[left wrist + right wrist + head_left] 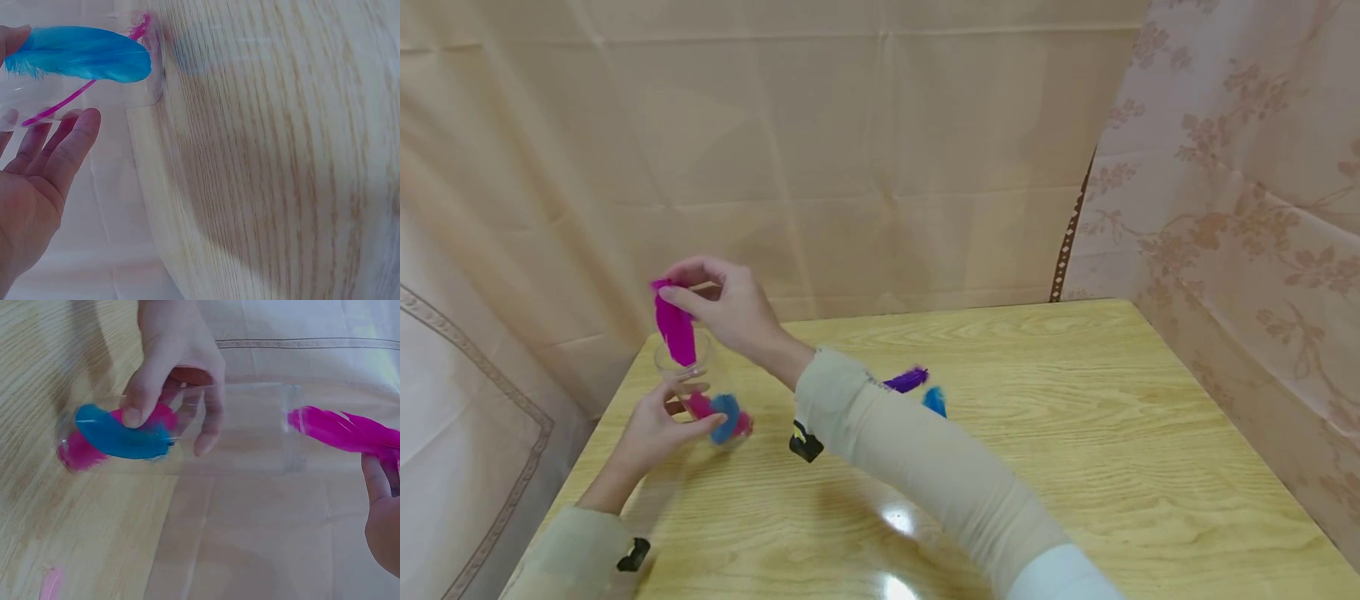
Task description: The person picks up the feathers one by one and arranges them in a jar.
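A tall clear plastic cylinder (250, 447) stands at the table's left side, its mouth upward. My left hand (651, 427) grips it, thumb on one side and fingers round the other. Inside, low down, lie a blue feather (119, 434) and a pink feather (81, 451). Above the cylinder, my right hand (733, 307) pinches a magenta feather (676, 332) by its upper end between thumb and fingers. That feather hangs downward, its lower tip right at the mouth in the right wrist view.
On the wooden table (1075, 467), a purple feather (910, 379) and another blue feather (935, 401) lie beyond my right sleeve, partly hidden by it. A pale pink feather (51, 582) shows in the right wrist view. Curtains hang behind and at both sides.
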Demonstrator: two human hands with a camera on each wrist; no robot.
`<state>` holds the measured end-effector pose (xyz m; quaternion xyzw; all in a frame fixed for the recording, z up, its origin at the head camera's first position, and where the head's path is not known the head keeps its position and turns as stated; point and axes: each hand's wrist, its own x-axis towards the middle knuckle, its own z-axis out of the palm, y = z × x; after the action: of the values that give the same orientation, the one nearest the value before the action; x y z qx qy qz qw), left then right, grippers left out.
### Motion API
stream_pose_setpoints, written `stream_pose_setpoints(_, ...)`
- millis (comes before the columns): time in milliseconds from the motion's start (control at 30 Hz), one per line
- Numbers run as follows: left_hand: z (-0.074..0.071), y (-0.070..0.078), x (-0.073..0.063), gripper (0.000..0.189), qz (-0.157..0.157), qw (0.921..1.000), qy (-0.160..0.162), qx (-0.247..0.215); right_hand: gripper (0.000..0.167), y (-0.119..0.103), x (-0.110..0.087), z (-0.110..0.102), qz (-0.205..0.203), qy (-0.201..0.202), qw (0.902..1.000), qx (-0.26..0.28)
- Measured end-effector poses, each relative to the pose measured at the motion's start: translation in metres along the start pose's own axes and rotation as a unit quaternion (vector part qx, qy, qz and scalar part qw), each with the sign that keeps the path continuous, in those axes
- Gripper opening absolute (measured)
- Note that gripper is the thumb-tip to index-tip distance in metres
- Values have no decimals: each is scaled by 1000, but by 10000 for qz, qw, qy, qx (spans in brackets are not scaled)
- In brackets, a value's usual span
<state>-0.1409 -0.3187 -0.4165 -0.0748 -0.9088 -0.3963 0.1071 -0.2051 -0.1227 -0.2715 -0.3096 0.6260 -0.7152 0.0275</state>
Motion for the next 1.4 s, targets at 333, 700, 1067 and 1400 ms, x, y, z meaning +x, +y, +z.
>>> stream_pose_setpoints(333,-4,1,-2,60,-363,9992,-143,-120,25,6,-2,4,250,-398,9967,-657)
stream_pose_setpoints(700,-2,-4,1,56,-184,9997,-79,-172,17,9,-1,3,79,-635,9944,-844)
stream_pose_setpoints(1067,-4,-5,2,53,-331,9993,-113,-121,15,16,2,7,133,-657,9926,-1011)
stream_pose_setpoints(1400,-5,-7,7,56,-156,9997,-135,-158,14,21,3,6,263,-620,9890,-1315)
